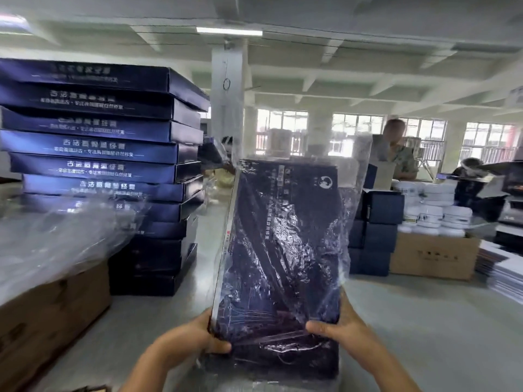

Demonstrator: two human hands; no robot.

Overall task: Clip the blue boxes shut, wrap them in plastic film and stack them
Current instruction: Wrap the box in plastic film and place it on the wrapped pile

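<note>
- Gripping lower edges of an upright blue box (280, 250), frame centre: left hand (195, 339) closed on its left edge, right hand (336, 326) on its right, thumb across the front.
- Plastic film (352, 199) loose around box, open at top.
- Box print too blurred to read; white round logo top right.
- Stack of blue boxes (107, 154) upper left, white lettering mirrored, unreadable.

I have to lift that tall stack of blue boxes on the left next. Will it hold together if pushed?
Probably not. The stack of blue boxes sits unevenly, with edges overhanging, so layers may slide. It stands tall and could tip. The boxes themselves look stiff.
</note>
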